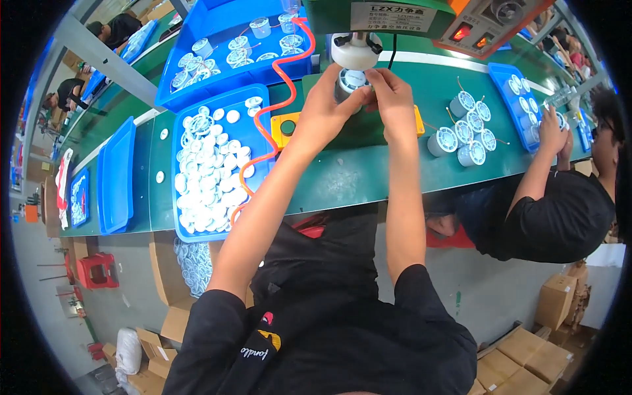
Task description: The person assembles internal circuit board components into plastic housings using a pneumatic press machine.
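Under the white round head of a green bench press, I hold a small round whitish-blue plastic housing with a ribbed top. My left hand closes on its left side, thumb across the front. From the right, the fingers of my right hand close on it. The press base below is yellow, with a dark round button beside my left wrist. My hands partly hide the housing and what lies under it.
A blue tray of white discs lies left, behind it a blue bin of similar housings. A red air hose curls between. Several finished-looking housings with wires stand right; beyond, a co-worker handles one by another blue tray.
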Demonstrator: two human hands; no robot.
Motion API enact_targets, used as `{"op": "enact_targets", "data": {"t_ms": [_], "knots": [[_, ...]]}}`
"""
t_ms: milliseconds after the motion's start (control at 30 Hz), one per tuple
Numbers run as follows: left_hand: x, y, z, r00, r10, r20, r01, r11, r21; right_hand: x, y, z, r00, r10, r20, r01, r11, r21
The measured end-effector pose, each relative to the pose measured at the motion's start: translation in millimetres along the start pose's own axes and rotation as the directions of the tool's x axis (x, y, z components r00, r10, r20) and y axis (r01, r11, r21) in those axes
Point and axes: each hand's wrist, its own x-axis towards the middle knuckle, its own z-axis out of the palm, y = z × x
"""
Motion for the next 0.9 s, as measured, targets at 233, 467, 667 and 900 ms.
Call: {"op": "enact_targets", "data": {"t_ms": [233, 467, 667, 900], "knots": [[-2, -3, -1, 0.999, -0.031, -0.036, 0.033, 0.998, 0.049, 3, 3, 0, 0.990, 0.137, 0.022, -0.138, 0.990, 0.024], [-4, -2, 1, 0.999, -0.035, -0.009, 0.036, 0.965, 0.258, 5, 4, 4, 0.982, 0.189, -0.026, -0.184, 0.974, 0.133], [-60, 35, -31, 0.994, 0.047, -0.094, 0.022, 0.783, 0.621, -33, -1, -15, 0.931, -0.239, -0.276, 0.129, 0.922, -0.364], [-120, 18, -47, 0.989, 0.014, 0.145, -0.119, 0.655, 0.746, -87, 59, -43, 0.751, -0.654, 0.090, 0.305, 0.223, -0.926]]}}
